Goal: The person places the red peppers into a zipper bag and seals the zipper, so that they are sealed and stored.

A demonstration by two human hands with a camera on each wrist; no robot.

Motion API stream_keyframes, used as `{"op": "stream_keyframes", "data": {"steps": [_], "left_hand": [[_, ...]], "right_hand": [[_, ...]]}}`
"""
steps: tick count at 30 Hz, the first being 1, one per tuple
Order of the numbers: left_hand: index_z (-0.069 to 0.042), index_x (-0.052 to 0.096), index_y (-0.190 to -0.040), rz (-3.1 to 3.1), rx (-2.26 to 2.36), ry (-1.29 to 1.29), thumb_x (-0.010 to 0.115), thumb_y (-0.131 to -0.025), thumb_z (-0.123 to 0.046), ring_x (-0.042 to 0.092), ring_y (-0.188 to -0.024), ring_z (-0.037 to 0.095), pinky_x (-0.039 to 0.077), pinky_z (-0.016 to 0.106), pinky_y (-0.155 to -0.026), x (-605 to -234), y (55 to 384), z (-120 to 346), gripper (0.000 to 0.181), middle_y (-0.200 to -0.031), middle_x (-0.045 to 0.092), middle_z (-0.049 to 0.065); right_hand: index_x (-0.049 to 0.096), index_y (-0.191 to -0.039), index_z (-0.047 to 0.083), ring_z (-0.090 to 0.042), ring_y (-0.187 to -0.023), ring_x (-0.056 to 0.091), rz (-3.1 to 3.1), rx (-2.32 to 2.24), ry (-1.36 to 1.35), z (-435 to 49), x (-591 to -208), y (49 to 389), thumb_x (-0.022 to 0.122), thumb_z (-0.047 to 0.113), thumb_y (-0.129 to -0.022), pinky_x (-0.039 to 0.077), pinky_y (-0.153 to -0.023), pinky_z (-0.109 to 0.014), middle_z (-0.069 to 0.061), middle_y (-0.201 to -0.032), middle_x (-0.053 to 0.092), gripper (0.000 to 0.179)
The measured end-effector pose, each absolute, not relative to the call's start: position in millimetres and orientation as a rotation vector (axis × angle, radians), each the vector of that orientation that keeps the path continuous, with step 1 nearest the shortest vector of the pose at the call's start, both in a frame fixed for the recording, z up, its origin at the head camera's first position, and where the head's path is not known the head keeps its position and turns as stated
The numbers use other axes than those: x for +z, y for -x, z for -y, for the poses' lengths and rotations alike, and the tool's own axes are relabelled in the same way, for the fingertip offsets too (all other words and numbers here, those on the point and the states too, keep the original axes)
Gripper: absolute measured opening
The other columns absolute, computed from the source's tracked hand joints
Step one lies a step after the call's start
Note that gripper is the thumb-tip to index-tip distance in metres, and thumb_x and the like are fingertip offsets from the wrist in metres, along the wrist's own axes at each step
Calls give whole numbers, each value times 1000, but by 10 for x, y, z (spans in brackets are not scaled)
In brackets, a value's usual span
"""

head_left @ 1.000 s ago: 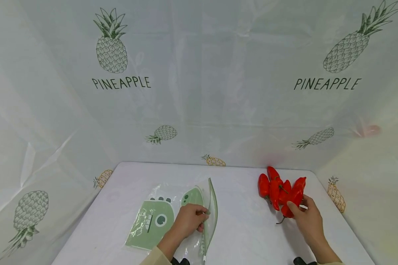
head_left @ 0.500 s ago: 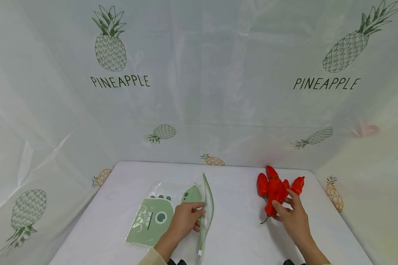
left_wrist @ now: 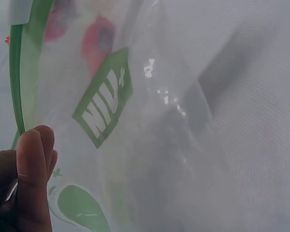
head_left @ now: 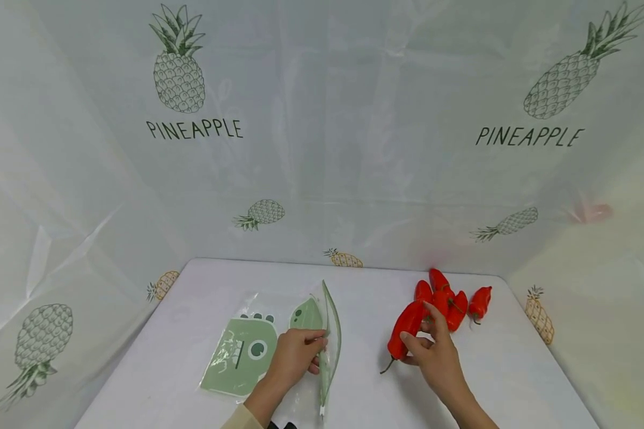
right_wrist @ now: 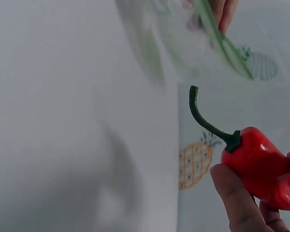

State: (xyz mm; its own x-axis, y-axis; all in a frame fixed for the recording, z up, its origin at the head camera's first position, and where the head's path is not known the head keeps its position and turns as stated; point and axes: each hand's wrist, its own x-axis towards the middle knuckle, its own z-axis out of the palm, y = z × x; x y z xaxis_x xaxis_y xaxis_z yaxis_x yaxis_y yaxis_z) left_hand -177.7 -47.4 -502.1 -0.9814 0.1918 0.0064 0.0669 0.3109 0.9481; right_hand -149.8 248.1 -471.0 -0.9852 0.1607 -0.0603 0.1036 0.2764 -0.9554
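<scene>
My left hand [head_left: 296, 353] pinches the edge of a clear zip bag [head_left: 238, 357] printed with a green monster face. The bag's green-trimmed mouth [head_left: 333, 342] gapes toward the right. In the left wrist view, thumb and fingers grip the plastic beside the green zip strip [left_wrist: 15, 82]. My right hand [head_left: 434, 351] holds a red pepper [head_left: 406, 329] between thumb and fingers, its green stem pointing down and left. The right wrist view shows this pepper [right_wrist: 258, 164] close up with its curved stem. It hangs between the bag and the other peppers.
Several more red peppers [head_left: 441, 292] lie bunched at the table's back right. One pepper [head_left: 480, 302] lies apart, to their right. The white tabletop [head_left: 375, 286] ends at a pineapple-print sheet [head_left: 354, 149] hanging behind and at both sides.
My right hand has carried the pepper leftward, away from the bunch toward the bag. The left hand and the bag's mouth have shifted slightly left in view.
</scene>
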Motion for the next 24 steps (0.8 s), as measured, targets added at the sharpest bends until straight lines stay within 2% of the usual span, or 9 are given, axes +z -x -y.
{"op": "stream_keyframes", "data": {"steps": [4,8,17,24], "left_hand": [[-2,78,-123,-2473,1739,-242,73,-100,-15,66,-51,11,60,27,-48,-5004,1757,473,27,-85,76,2],[-3,78,-122,-2476,1732,-236,73,-99,-14,66,-52,12,60,26,-48,-4982,1734,457,27,-86,77,6],[-5,79,-122,-2534,1664,-262,73,-100,-15,65,-52,12,60,24,-49,-4979,1711,382,25,-83,75,5],[-9,81,-119,-2565,1639,-341,74,-100,-16,63,-52,9,59,22,-50,-4994,1687,374,22,-79,75,-3]], "right_hand": [[19,-166,26,-29,-101,69,2439,1928,228,-2274,-4631,1472,78,11,-96,68,-69,-47,-23,-138,48,93],[23,-164,28,-29,-100,69,2408,2011,195,-2065,-4567,1468,80,9,-93,68,-68,-48,-23,-137,51,92],[27,-162,27,-28,-92,72,2309,2109,2,-1593,-4471,1451,77,9,-95,68,-66,-48,-24,-131,54,86],[26,-163,26,-26,-93,73,2333,2167,-43,-1384,-4522,1457,77,14,-96,68,-66,-47,-24,-130,54,85]]}}
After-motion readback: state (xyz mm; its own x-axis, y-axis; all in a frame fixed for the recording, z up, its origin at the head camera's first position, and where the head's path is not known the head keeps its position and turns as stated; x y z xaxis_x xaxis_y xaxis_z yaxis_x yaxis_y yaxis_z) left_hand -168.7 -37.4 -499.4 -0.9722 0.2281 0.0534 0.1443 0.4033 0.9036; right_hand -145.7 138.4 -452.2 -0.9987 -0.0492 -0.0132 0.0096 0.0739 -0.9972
